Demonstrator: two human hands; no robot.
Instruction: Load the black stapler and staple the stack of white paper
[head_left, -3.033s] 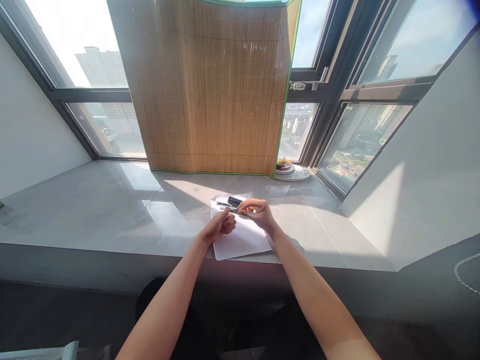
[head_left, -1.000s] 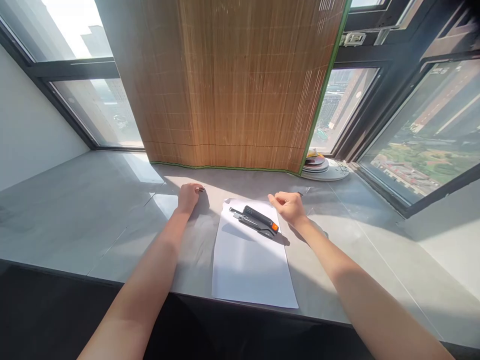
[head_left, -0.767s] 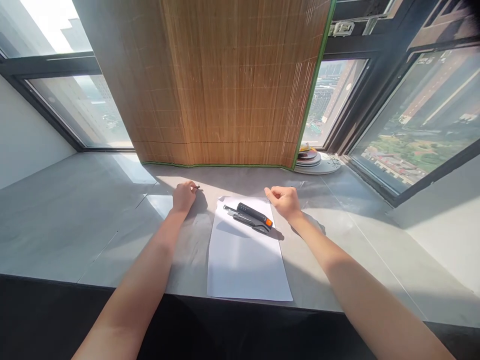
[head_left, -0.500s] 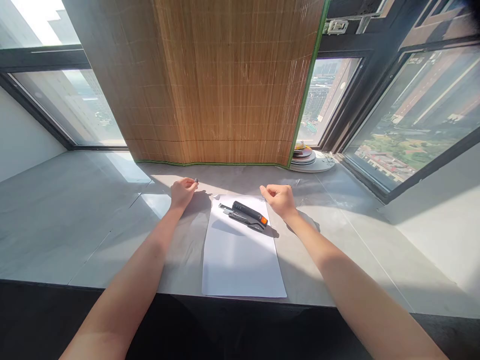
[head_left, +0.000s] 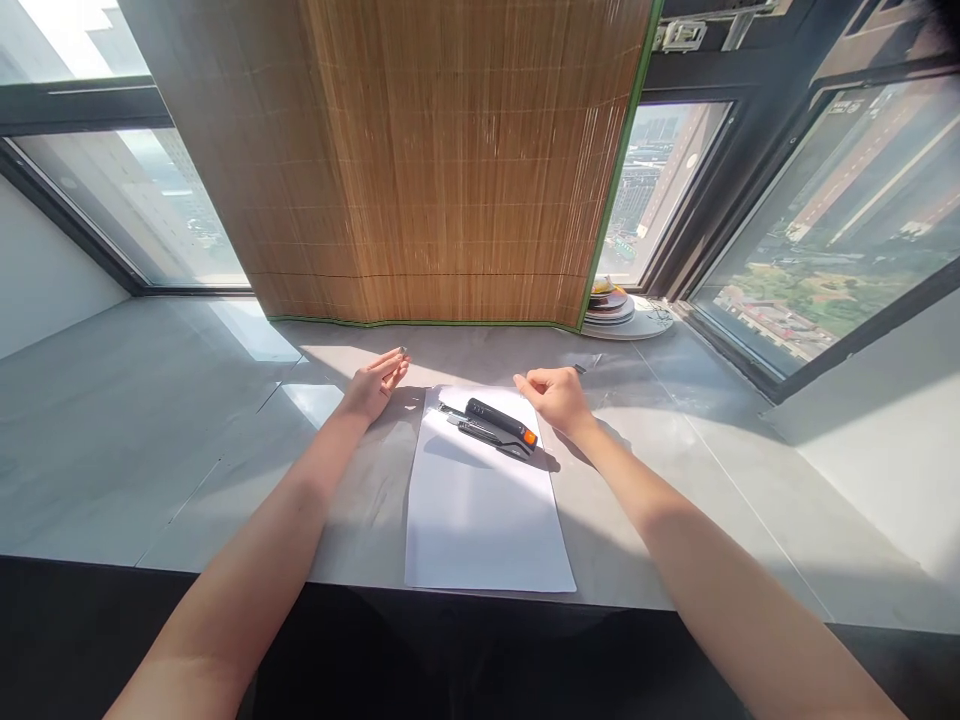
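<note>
sunlight falls in patches over the smooth grey sill (head_left: 630,510), below a ribbed bamboo blind (head_left: 450,180) with green edging. the fingers of the left hand (head_left: 373,386) have straightened since a moment ago, their tips nearly closed on a small piece (head_left: 403,350). the right hand (head_left: 559,396) is curled shut; whether it holds anything, i cannot tell. between them, a long black stapler (head_left: 499,425), orange at one end, lies on flat white paper (head_left: 487,530).
</note>
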